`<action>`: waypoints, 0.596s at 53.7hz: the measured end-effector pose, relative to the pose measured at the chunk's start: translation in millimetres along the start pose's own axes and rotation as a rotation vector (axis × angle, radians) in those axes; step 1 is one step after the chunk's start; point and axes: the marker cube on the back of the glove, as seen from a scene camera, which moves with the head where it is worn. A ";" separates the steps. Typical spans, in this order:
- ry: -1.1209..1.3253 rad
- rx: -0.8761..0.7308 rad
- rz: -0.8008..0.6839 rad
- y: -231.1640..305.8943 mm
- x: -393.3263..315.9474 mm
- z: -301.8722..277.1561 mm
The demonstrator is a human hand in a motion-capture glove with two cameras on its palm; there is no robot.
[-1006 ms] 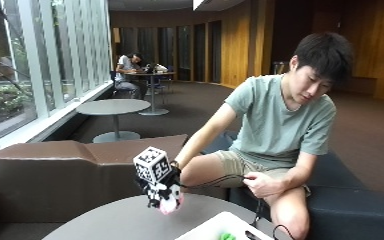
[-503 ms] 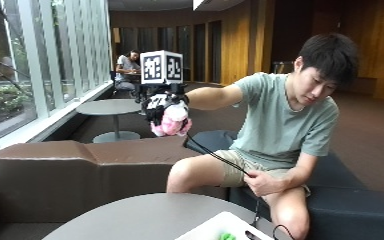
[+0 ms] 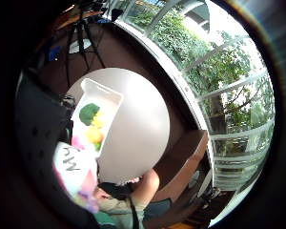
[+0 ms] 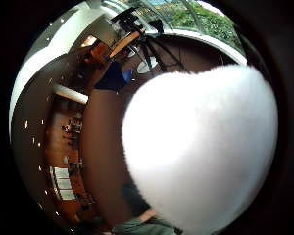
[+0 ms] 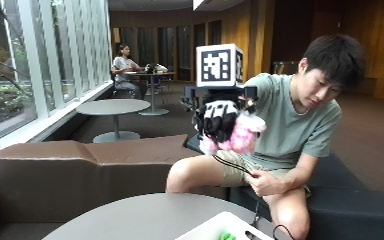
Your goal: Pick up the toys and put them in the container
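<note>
Big windows and brown wood walls go round the room, and a brown leather bench (image 5: pixel 79 170) stands behind a round grey table (image 5: pixel 139 217). On the table, at about 5 o'clock from its middle in the outside view, sits a white plastic container (image 5: pixel 212 230) with something green inside. From the little finger side palm view the container (image 3: pixel 102 98) looks long and open, with a dark green toy (image 3: pixel 89 113) and some yellow toys (image 3: pixel 95 130) lying in it. The person sits on a dark seat behind the table. The right hand in the black glove (image 5: pixel 220 120) is high in the air, well above the table, about level with the person's chest. Its fingers are curled round a soft pink and white plush toy (image 5: pixel 242 136), so it is holding the toy. The fluffy white part of the toy (image 4: pixel 201 147) fills most of the thumb side palm view, so it sits right against the palm. The bare left hand (image 5: pixel 266 182) rests by the knee and is curled round a thin black cable. I think the step now is carrying the toy to the container. Next, the hand needs to come down toward 6 o'clock, get right over the open container, and then let the fingers go so the toy drops in beside the others. The container is near the table edge, so the hand should aim for its middle.
</note>
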 end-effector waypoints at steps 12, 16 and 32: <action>0.147 -0.185 0.023 -13.1 -35.6 69.9; 0.151 -0.314 0.046 -11.3 -37.0 87.4; 0.138 -0.254 0.007 15.0 -23.4 75.5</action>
